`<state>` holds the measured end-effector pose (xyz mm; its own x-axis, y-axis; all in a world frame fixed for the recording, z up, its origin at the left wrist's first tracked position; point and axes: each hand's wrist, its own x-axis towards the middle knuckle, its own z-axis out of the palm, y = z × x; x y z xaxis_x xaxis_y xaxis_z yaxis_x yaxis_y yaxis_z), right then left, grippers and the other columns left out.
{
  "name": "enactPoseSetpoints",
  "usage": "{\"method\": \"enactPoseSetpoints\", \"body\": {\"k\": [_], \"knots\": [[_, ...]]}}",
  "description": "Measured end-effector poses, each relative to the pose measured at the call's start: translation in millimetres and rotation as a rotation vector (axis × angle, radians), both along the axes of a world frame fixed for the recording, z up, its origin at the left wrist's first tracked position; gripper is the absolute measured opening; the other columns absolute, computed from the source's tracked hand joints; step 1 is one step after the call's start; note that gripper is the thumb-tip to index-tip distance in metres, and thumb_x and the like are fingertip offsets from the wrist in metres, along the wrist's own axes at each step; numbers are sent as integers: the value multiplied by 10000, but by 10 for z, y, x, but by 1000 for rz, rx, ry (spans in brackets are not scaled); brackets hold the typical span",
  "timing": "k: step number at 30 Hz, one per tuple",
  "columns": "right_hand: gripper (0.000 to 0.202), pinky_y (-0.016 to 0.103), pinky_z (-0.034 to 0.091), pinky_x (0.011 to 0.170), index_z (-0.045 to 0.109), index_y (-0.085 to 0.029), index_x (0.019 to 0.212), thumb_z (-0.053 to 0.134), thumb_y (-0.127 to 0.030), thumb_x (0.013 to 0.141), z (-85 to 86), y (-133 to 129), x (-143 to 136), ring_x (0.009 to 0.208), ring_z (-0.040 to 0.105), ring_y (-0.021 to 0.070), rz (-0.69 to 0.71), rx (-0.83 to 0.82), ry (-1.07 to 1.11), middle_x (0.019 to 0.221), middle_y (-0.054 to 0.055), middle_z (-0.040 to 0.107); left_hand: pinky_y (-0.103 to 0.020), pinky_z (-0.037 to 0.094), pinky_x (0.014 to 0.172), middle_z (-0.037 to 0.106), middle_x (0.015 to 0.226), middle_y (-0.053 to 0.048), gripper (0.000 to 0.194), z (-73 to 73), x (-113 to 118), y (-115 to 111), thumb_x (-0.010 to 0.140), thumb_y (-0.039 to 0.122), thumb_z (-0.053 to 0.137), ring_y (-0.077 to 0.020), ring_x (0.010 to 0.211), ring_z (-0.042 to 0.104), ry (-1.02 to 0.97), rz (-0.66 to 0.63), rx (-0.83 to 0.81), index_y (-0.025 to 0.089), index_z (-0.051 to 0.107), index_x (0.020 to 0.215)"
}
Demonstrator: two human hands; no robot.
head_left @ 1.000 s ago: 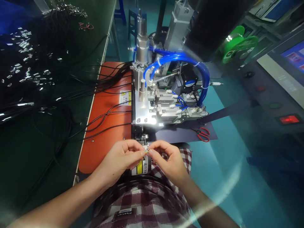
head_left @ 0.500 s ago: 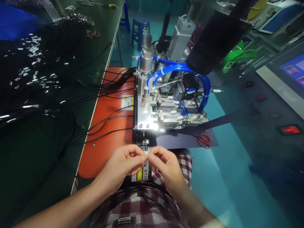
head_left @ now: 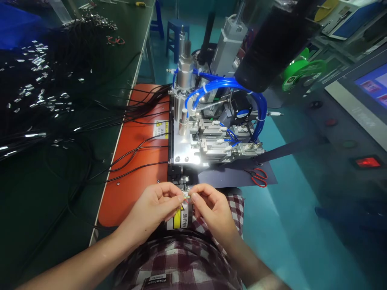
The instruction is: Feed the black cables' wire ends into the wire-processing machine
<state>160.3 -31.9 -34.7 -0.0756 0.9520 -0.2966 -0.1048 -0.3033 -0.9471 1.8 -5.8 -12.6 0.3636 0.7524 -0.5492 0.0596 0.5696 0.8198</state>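
Thin coloured wires (head_left: 186,197), with green and red among them, span the small gap between my two hands. My left hand (head_left: 165,203) pinches them from the left between thumb and forefinger. From the right, my right hand (head_left: 208,203) holds their other end in a closed pinch. Both hands are over the near end of the machine's track (head_left: 183,179), above a yellow and white label (head_left: 178,218). Just beyond them stands the metal machine (head_left: 187,151) with blue air tubes (head_left: 225,83). The exact wire ends are hidden by my fingers.
Black cables (head_left: 142,164) run across an orange plate (head_left: 136,197) to the machine. A large cable heap (head_left: 39,88) lies on the green table (head_left: 127,24) at left. Red-handled scissors (head_left: 260,177) lie on the dark plate at right. A control panel (head_left: 347,125) stands far right.
My fingertips have moved slightly apart, and more of the coloured wires shows between them. The whole view has shifted a little.
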Motion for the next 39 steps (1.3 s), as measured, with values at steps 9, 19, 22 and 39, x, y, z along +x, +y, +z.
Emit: {"method": "enactPoseSetpoints", "body": {"k": [9,19,22,39], "knots": [[115,220,389,545,579,-177,751,576,-222,856,50,-24,3,602,457,114,24,146,-232,690,-15,546,-179,209,436,416,501,82,195,54,-2,3,814,319,616,-46,457,320,-3,-21,13,136,598,749],[163,203,375,465,562,-168,754,596,-299,846,20,22,27,498,445,97,54,0,-45,599,-37,499,-184,195,427,400,469,90,203,37,8,6,808,320,605,-46,434,302,-6,-44,9,135,580,730],[155,216,401,489,598,-162,786,603,-307,842,27,34,46,516,475,105,48,2,-54,641,-17,548,-186,199,432,418,491,84,199,18,0,-7,818,318,599,-46,441,306,-18,-43,3,138,580,734],[212,230,293,490,522,-177,722,594,-326,854,-6,29,7,500,356,102,58,-27,130,567,-51,435,-238,441,693,629,839,-12,166,-41,6,-121,890,127,503,-129,758,559,320,-133,863,212,628,959]]}}
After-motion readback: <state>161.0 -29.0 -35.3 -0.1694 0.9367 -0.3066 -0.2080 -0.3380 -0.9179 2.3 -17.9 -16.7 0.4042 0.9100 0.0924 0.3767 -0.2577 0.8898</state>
